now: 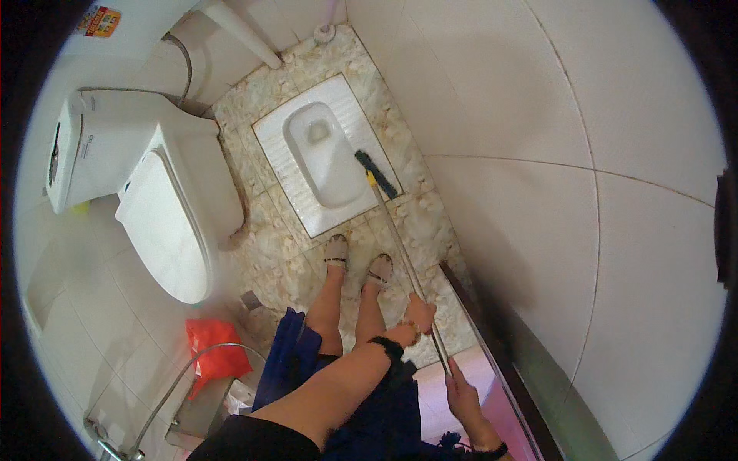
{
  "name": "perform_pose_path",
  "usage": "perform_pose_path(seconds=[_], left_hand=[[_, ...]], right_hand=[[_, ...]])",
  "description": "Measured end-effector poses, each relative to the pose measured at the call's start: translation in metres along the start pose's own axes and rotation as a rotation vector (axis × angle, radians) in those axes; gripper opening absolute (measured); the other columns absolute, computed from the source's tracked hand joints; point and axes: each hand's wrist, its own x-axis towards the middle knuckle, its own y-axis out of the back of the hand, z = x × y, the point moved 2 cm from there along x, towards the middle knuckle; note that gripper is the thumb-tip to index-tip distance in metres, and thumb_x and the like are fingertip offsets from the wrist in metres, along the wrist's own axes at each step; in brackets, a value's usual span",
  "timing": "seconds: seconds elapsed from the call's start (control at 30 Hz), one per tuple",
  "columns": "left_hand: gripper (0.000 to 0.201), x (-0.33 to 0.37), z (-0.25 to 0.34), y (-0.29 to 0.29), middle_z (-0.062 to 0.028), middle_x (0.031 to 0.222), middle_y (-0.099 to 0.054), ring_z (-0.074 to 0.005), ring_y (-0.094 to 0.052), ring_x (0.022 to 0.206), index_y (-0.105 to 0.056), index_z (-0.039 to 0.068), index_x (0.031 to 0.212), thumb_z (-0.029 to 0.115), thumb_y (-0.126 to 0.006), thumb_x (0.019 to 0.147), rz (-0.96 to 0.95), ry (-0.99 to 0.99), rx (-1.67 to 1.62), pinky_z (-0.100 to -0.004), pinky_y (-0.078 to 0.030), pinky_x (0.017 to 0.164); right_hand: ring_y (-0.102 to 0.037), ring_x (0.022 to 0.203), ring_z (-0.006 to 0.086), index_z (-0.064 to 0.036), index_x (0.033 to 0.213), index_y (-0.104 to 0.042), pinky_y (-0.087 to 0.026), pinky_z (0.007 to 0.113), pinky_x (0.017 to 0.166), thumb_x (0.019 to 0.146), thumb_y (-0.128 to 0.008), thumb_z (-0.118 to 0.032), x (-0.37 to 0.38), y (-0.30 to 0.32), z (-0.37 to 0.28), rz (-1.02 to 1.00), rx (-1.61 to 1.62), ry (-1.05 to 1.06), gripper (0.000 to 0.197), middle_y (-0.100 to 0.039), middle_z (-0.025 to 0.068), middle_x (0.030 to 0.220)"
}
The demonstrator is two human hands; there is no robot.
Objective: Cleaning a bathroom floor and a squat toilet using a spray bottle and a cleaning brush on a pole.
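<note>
Both my hands are closed around the metal pole of a long-handled scrub brush [402, 244]. My left hand [419, 315] grips the pole partway along, with a dark band and a bracelet on that wrist. Closer to the pole's upper end, my right hand [464, 397] has its fingers wrapped on it. The brush head [376, 174], dark with a yellow joint, rests on the right edge of the white squat toilet [350, 201], set into the floor in front of my feet. What lies under the bristles is hidden.
A white sit-down toilet [165, 227] with its lid down stands on the left. Behind my left side are a red plastic bag [214, 349] and a shower hose [171, 386]. A tiled wall [523, 92] and a dark door edge [492, 346] bound the right.
</note>
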Motion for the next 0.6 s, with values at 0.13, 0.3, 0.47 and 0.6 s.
perform_pose_path(seconds=[0.13,0.3,0.47,0.6], left_hand=[[0.046,0.074,0.029,0.042,-0.0276,0.079,-0.057,-0.0415,-0.058,0.074,-0.031,-0.007,0.103,0.024,-0.055,0.078,-0.077,-0.009,-0.099,-0.0449,-0.047,0.063],[0.047,0.038,0.03,0.027,-0.0258,0.074,-0.058,-0.0389,-0.059,0.07,-0.029,-0.011,0.103,0.022,-0.053,0.08,0.018,-0.038,-0.017,-0.043,-0.048,0.06],[0.043,-0.029,0.018,-0.003,-0.0251,0.073,-0.058,-0.0391,-0.059,0.07,-0.028,-0.007,0.103,0.019,-0.053,0.079,-0.289,0.143,-0.042,-0.0429,-0.048,0.058],[0.039,0.028,0.03,0.02,-0.0242,0.072,-0.057,-0.0387,-0.059,0.065,-0.03,-0.003,0.101,0.019,-0.054,0.079,-0.013,-0.084,-0.021,-0.0418,-0.048,0.052]], right_hand=[[-0.055,0.059,0.0394,-0.0225,0.132,-0.031,-0.043,0.044,0.053,0.089,-0.042,-0.029,0.06,0.004,-0.035,0.148,-0.098,0.232,0.045,-0.055,0.0195,0.06],[-0.058,0.065,0.0367,-0.0228,0.133,-0.03,-0.045,0.04,0.058,0.09,-0.04,-0.029,0.029,0.006,-0.027,0.036,0.008,0.069,0.045,-0.058,0.0205,0.069],[-0.06,0.073,0.0328,-0.021,0.134,-0.029,-0.046,0.037,0.065,0.091,-0.037,-0.029,-0.025,0.002,0.018,-0.108,0.052,-0.246,0.045,-0.059,0.0224,0.08],[-0.06,0.072,0.0306,-0.0176,0.134,-0.028,-0.045,0.036,0.065,0.091,-0.037,-0.028,0.025,-0.001,-0.01,0.032,0.088,0.075,0.046,-0.059,0.0215,0.08]])
